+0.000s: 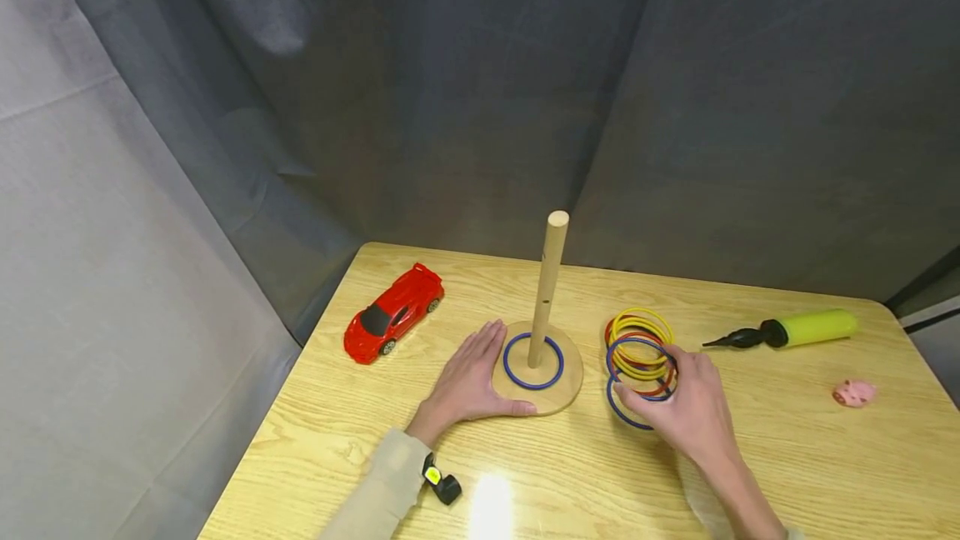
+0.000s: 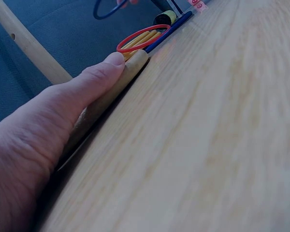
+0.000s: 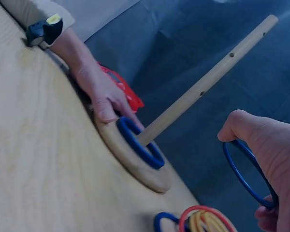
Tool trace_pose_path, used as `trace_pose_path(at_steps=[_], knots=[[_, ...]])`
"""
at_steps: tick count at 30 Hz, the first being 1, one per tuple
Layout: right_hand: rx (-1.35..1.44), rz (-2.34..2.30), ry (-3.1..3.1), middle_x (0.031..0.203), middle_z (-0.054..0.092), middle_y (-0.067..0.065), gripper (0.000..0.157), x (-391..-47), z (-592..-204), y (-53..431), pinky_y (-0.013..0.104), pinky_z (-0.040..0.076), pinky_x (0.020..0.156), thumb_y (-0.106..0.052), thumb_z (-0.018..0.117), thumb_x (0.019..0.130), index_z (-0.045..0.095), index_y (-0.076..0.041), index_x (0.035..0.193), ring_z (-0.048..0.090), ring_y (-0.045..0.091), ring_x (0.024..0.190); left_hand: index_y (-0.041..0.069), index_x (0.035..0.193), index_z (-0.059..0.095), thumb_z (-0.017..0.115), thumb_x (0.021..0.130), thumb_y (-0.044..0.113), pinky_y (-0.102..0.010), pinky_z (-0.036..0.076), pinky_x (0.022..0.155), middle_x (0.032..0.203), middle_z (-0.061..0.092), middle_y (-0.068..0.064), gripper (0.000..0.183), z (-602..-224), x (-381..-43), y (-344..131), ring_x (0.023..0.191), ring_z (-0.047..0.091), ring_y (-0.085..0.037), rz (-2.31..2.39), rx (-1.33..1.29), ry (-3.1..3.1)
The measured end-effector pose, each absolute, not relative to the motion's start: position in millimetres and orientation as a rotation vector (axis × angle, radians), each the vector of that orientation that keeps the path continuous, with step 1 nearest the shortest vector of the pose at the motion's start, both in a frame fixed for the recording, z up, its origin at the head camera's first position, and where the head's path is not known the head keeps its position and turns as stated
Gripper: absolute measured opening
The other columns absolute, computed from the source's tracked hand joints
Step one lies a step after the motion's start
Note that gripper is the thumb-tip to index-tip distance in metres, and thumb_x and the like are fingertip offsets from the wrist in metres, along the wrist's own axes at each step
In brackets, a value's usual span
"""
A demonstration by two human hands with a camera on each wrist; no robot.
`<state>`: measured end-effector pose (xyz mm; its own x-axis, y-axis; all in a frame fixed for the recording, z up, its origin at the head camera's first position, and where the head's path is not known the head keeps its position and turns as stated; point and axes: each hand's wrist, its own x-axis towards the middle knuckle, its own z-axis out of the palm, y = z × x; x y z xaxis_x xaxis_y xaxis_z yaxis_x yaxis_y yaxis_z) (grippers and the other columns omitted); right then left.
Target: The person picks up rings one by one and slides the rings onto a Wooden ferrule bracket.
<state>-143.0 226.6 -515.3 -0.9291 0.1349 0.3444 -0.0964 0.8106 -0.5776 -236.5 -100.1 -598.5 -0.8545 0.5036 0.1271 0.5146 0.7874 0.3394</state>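
A wooden ring-toss stand has a round base [image 1: 567, 394] and an upright post [image 1: 548, 290]. One blue ring [image 1: 534, 387] lies on the base around the post's foot. My left hand [image 1: 468, 382] rests at the base's near left, fingers straight along its edge and thumb across the front. To the right, my right hand [image 1: 696, 411] pinches a blue ring [image 3: 232, 169] between thumb and fingers, raised above the table. Below it lies a pile of yellow rings [image 1: 647, 312] and red rings, with another blue ring [image 1: 624, 418] at its near side.
At the far left sits a red toy car [image 1: 397, 311]. A yellow-green hand pump [image 1: 817, 327] with a black nozzle lies right of the rings, and a pink pig toy [image 1: 854, 392] sits nearer. Dark curtain [image 1: 465, 107] hangs behind the wooden table [image 1: 300, 440].
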Motion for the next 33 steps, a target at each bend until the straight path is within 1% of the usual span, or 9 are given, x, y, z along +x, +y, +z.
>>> trace_pose_path(at_steps=[3,9,12,15,18,22,27,30,33], knots=[[-0.02,0.894,-2.634,0.109,0.055,0.022,0.084,-145.6,-504.6,228.7,0.047,0.044,0.073,-0.045,0.092,0.074,0.058,0.006,0.13,0.05,0.037,0.101,0.011,0.169,0.014,0.049,0.066,0.104,-0.042,0.015,0.131,0.176,0.013,-0.005,0.143,-599.3,-236.7,-99.7,0.162,0.009,-0.021,-0.564,-0.839,-2.94],[0.032,0.907,-2.632,0.11,0.057,0.023,0.082,-152.0,-481.4,232.7,0.05,0.044,0.078,-0.043,0.093,0.073,0.06,0.005,0.13,0.05,0.038,0.104,0.012,0.169,0.014,0.047,0.066,0.105,-0.04,0.014,0.131,0.176,0.013,-0.003,0.143,-599.7,-236.4,-98.7,0.162,0.009,-0.019,-0.562,-0.834,-2.943],[0.047,0.911,-2.631,0.109,0.058,0.02,0.081,-155.0,-469.2,234.4,0.047,0.043,0.078,-0.043,0.093,0.074,0.061,0.003,0.132,0.05,0.035,0.103,0.011,0.169,0.014,0.046,0.066,0.105,-0.04,0.014,0.131,0.176,0.012,-0.004,0.143,-599.5,-236.3,-98.5,0.162,0.009,-0.02,-0.564,-0.834,-2.946],[0.064,0.912,-2.637,0.107,0.056,0.015,0.081,-157.5,-457.0,234.6,0.041,0.039,0.075,-0.046,0.092,0.076,0.06,0.001,0.134,0.047,0.03,0.098,0.011,0.169,0.014,0.048,0.066,0.105,-0.04,0.014,0.131,0.176,0.012,-0.004,0.143,-599.0,-236.2,-98.8,0.162,0.008,-0.019,-0.57,-0.831,-2.953],[0.091,0.919,-2.635,0.107,0.055,0.012,0.082,-159.6,-445.2,233.8,0.038,0.036,0.072,-0.047,0.091,0.077,0.059,0.0,0.136,0.045,0.026,0.094,0.012,0.169,0.012,0.048,0.065,0.105,-0.039,0.013,0.131,0.176,0.011,-0.003,0.144,-598.9,-236.0,-99.7,0.162,0.007,-0.018,-0.57,-0.826,-2.964],[0.121,0.933,-2.614,0.108,0.056,0.011,0.082,-160.8,-431.5,234.3,0.039,0.037,0.074,-0.045,0.091,0.077,0.059,0.0,0.136,0.047,0.025,0.095,0.014,0.169,0.011,0.049,0.065,0.105,-0.039,0.013,0.131,0.176,0.01,-0.001,0.144,-599.1,-235.7,-100.0,0.162,0.005,-0.017,-0.569,-0.823,-2.97],[0.14,0.945,-2.6,0.108,0.054,0.01,0.077,-164.4,-415.7,233.1,0.039,0.036,0.075,-0.045,0.091,0.077,0.06,-0.004,0.135,0.047,0.024,0.096,0.013,0.169,0.011,0.048,0.065,0.105,-0.04,0.014,0.131,0.176,0.011,-0.003,0.143,-600.5,-236.9,-100.5,0.162,0.007,-0.019,-0.558,-0.829,-2.958],[0.164,0.943,-2.584,0.105,0.051,0.01,0.074,-167.0,-403.7,230.8,0.035,0.035,0.074,-0.043,0.091,0.077,0.061,-0.004,0.132,0.044,0.021,0.093,0.012,0.169,0.011,0.047,0.066,0.105,-0.041,0.014,0.131,0.176,0.012,-0.004,0.143,-601.1,-237.2,-100.4,0.162,0.008,-0.019,-0.551,-0.834,-2.949],[0.207,0.947,-2.563,0.102,0.051,0.011,0.072,-169.3,-391.0,228.9,0.032,0.034,0.074,-0.039,0.092,0.077,0.061,-0.003,0.131,0.042,0.019,0.093,0.013,0.169,0.01,0.046,0.066,0.105,-0.04,0.014,0.131,0.176,0.011,-0.002,0.143,-601.6,-236.8,-100.1,0.162,0.007,-0.019,-0.544,-0.832,-2.952]])
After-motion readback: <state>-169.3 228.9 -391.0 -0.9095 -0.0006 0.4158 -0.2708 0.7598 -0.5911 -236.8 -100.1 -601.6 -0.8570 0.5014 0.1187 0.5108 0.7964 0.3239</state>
